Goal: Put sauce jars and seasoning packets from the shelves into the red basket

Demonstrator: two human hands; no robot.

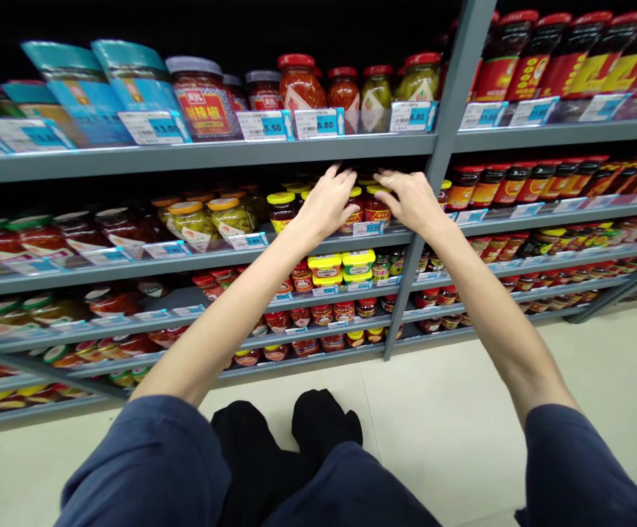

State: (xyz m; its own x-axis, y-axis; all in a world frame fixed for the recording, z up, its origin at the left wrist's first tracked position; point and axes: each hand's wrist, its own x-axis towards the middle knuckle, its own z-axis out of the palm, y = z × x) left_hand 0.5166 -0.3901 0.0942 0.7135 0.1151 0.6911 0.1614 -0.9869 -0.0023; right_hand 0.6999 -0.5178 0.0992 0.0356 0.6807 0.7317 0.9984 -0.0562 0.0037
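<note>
Shelving: grey metal racks (252, 154) filled with jars, above a pale tiled floor (461, 395).
Yellow-lidded jars (377, 211): second shelf from the top, near a grey upright (450, 110), behind a price tag (368, 228).
Left hand (328, 201): at these jars' left, fingers stretched over the tops, thumb apart; cannot tell if it grasps one.
Right hand (414, 201): at their right, fingers forward, thumb spread; its grip is equally unclear.
Above: red-lidded jars (302, 86).
Below: yellow-lidded tubs (358, 262), stacked.
</note>
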